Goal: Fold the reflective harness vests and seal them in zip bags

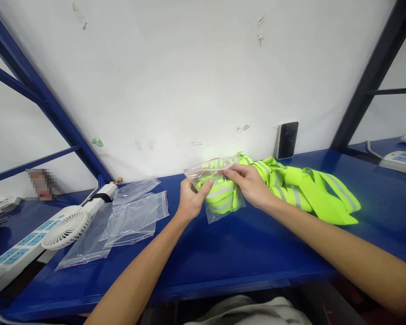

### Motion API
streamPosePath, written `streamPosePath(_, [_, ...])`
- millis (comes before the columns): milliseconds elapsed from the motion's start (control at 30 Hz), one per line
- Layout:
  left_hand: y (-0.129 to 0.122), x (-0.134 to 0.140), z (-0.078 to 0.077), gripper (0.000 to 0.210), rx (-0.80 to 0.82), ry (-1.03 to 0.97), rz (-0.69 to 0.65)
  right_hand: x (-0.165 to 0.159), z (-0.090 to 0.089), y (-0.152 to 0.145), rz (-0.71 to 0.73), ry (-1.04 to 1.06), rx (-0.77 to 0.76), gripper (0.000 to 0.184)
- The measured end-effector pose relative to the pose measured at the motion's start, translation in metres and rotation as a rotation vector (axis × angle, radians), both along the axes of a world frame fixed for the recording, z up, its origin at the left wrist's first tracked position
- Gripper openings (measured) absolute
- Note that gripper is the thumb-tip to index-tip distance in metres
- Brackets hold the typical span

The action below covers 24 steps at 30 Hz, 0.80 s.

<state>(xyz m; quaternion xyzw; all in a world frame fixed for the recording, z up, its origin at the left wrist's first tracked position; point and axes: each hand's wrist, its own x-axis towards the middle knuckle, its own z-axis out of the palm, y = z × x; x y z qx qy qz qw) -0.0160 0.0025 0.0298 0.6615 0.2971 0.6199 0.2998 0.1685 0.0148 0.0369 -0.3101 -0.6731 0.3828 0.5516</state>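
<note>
Pinching clear bag (212,172) near mouth with left hand (190,199) and right hand (252,185); might tear it by overpressing bulky neon bundle (219,197) between them.

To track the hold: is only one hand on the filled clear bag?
No, the left hand and right hand both hold the filled clear bag.

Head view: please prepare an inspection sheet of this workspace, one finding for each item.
Surface: glossy blue tabletop.
Job's things: clear plastic zip bag holding folded neon-yellow reflective fabric; loose neon-yellow fabric lies to its right.
Clutter: flat clear plastic bags, round white fan, white power strip with blue sockets.
Hands: left hand and right hand grip the zip bag.
Cables: white cables, far right and lower left.
Surroundings: scuffed white wall, blue metal frame.
</note>
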Motion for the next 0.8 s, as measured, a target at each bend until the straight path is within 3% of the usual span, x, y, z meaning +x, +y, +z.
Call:
streamPosePath(100, [0.000, 0.003, -0.005, 0.035, -0.063, 0.047, -0.049, -0.002, 0.002, -0.003, -0.135, 0.029, 0.028, 0.026])
streamPosePath(200, [0.004, 0.003, -0.009, 0.027, -0.091, 0.083, 0.024, 0.001, 0.002, -0.002, -0.164, 0.037, 0.007, 0.024])
streamPosePath(300, [0.008, 0.000, -0.010, 0.022, -0.065, 0.148, 0.143, 0.007, 0.001, 0.002, 0.014, -0.048, -0.074, 0.026])
streamPosePath(433, [0.012, -0.003, -0.010, 0.025, -0.079, 0.163, 0.143, 0.013, -0.001, 0.008, 0.276, -0.092, -0.208, 0.033])
streamPosePath(667, [0.011, -0.004, -0.008, 0.025, -0.084, 0.157, 0.117, 0.011, -0.008, 0.013, 0.249, 0.067, -0.417, 0.026])
streamPosePath(800, [0.016, -0.003, -0.012, 0.033, -0.099, 0.064, 0.171, 0.010, -0.012, 0.012, 0.234, -0.006, -0.466, 0.030])
